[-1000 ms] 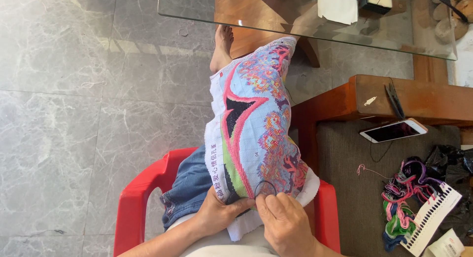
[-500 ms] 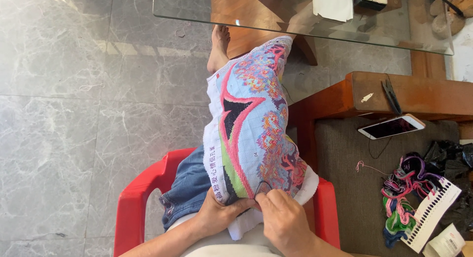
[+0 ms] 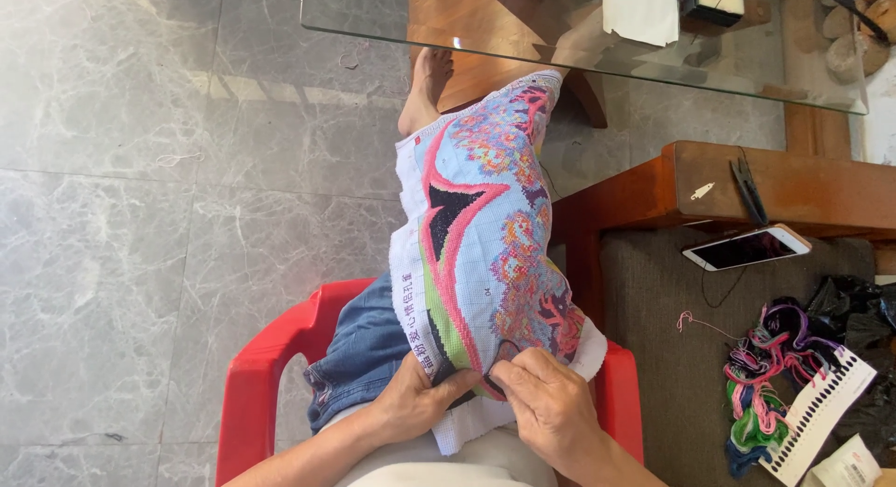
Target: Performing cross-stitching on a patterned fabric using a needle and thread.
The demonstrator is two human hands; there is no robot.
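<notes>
Cross-stitch cloth (image 3: 481,235), centre frame, judged light, soft, floppy; best held at near edge. Pinched there by left hand (image 3: 415,403) & right hand (image 3: 551,408), fingers closed on it.

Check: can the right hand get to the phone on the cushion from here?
Probably yes: the right hand rests on the cross-stitch cloth, and the phone lies uncovered on the cushion to that side.

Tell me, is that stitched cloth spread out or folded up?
Spread out. The cloth lies flat along the person's leg, its pattern showing; only the near end bunches under the left hand and right hand.
</notes>
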